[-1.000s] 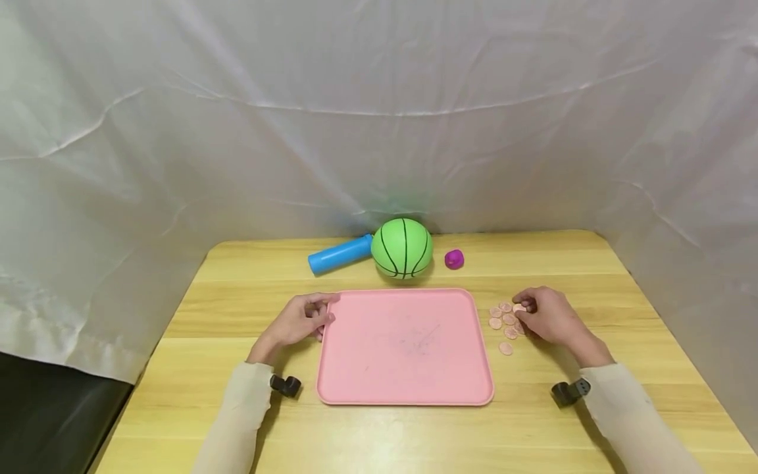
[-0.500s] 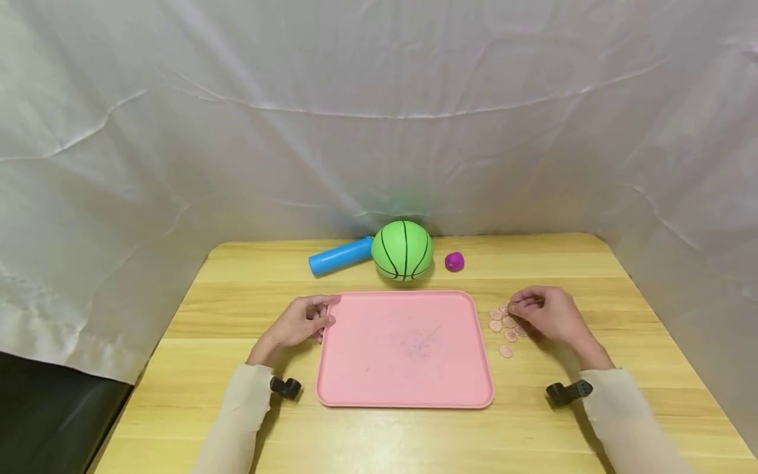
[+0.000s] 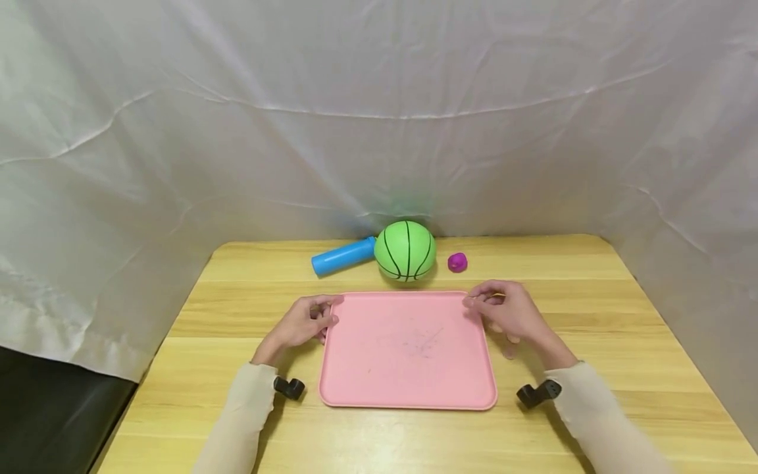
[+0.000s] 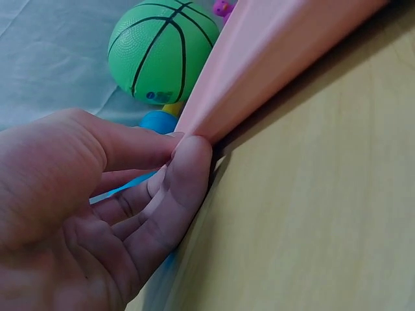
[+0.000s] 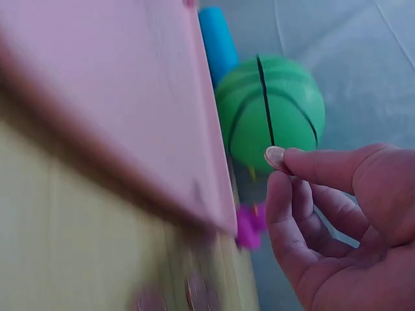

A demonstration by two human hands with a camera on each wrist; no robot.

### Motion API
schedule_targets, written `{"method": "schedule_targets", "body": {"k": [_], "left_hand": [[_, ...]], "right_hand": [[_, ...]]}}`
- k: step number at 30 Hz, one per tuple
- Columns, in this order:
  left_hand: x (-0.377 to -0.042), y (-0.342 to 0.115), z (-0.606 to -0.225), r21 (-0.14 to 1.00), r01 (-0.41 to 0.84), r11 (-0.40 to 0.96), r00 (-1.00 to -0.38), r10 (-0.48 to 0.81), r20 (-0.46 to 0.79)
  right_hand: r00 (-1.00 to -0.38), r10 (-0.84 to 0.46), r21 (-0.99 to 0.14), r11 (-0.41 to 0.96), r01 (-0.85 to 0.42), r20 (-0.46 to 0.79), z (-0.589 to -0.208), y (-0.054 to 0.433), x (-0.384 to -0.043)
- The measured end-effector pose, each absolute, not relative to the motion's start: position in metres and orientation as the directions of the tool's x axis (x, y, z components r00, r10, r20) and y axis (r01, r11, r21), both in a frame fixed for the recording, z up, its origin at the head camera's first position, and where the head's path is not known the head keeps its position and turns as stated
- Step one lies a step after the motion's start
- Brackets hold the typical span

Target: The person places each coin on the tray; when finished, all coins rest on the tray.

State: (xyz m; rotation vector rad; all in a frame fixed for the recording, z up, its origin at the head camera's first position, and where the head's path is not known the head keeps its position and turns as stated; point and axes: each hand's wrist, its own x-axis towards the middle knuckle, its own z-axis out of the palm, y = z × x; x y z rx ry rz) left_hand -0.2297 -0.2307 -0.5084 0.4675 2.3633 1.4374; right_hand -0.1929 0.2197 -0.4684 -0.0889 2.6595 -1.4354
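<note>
A pink tray (image 3: 408,349) lies on the wooden table, with faint dark marks on its surface. My left hand (image 3: 302,320) pinches the tray's far left corner between thumb and fingers; the left wrist view shows the tray's wall (image 4: 253,78) between them. Between thumb and fingertip of my right hand (image 3: 509,313) is a copper-coloured coin (image 5: 277,159), seen clearly in the right wrist view. That hand is over the tray's far right corner. Several more coins (image 3: 510,349) lie on the table right of the tray, mostly hidden beneath the right hand.
Behind the tray sits a green ball (image 3: 405,251) with black basketball lines. A blue cylinder (image 3: 343,257) lies against its left side, and a small purple toy (image 3: 457,262) stands to its right. A pale cloth (image 3: 379,118) hangs behind the table.
My right hand has lifted a coin from the group and carried it left to the tray's far right corner. The left hand keeps its hold on the tray.
</note>
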Motion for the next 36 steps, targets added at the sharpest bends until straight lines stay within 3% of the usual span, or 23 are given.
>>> {"method": "schedule_targets", "body": {"k": [11, 25, 36], "left_hand": [[-0.233, -0.230, -0.503, 0.895, 0.087, 0.437, -0.888, 0.441, -0.128], [-0.229, -0.228, -0.510, 0.896, 0.065, 0.439, -0.898, 0.417, -0.139], [-0.230, -0.228, -0.510, 0.902, 0.069, 0.425, -0.895, 0.425, -0.132]], "right_hand": [[-0.963, -0.244, -0.883, 0.470, -0.017, -0.112, -0.471, 0.150, -0.198], [-0.935, -0.345, -0.859, 0.501, -0.107, -0.085, -0.484, 0.103, -0.206], [-0.926, -0.361, -0.847, 0.522, -0.099, -0.114, -0.488, 0.077, -0.216]]}}
